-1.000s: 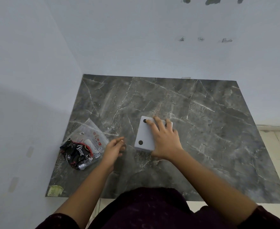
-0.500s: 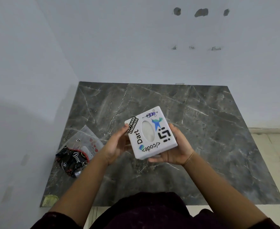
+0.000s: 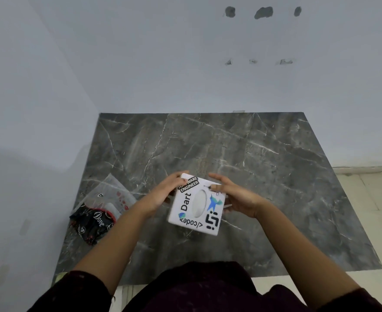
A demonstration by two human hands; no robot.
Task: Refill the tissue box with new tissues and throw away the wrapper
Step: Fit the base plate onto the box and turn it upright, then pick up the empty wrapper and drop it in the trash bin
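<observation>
A white square tissue box [image 3: 197, 204] covered in stickers, with an oval opening on top, is held just above the dark marble table [image 3: 264, 154]. My left hand [image 3: 163, 194] grips its left and far side. My right hand [image 3: 235, 197] holds its right and far edge, fingers curled over the top corner. On the table to the left lies a clear and black plastic wrapper [image 3: 100, 212] with a white roll of tissues showing inside it.
The table sits in a corner, with white walls [image 3: 185, 64] at the back and on the left. A tiled floor [image 3: 370, 199] shows to the right. A small green sticker [image 3: 60, 276] marks the table's near left corner.
The box lay face down under my right hand; both hands picked it up, turned its stickered top upward, and have now rotated it and shifted their grip to its far edge.
</observation>
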